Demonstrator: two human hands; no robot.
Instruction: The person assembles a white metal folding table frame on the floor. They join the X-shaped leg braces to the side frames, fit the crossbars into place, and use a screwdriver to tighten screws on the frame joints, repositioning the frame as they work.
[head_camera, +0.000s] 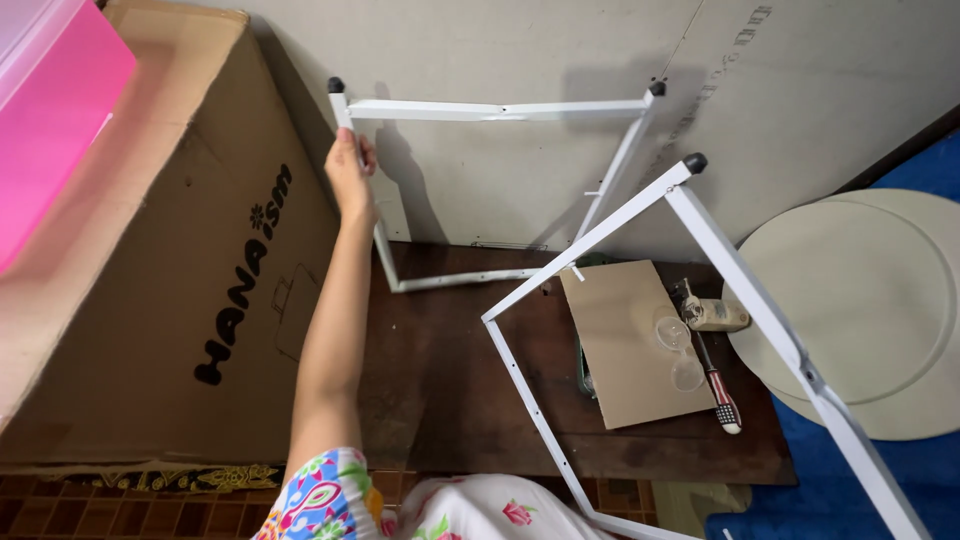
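Second white metal frame tilts nearest the camera, above the dark wooden board holding cardboard sheet and screwdriver. Beyond the board, left hand grasps the white metal frame leaning on the wall; large cardboard box just left. Right hand unseen.

Right hand out of shot; near white frame cut off btm-right.

two white metal frames, two round boards

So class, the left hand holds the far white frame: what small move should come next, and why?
Probably steady the near frame with the other hand: the left hand grips only the far frame, which leans by the wall, while the near one tilts with no hand seen on it.
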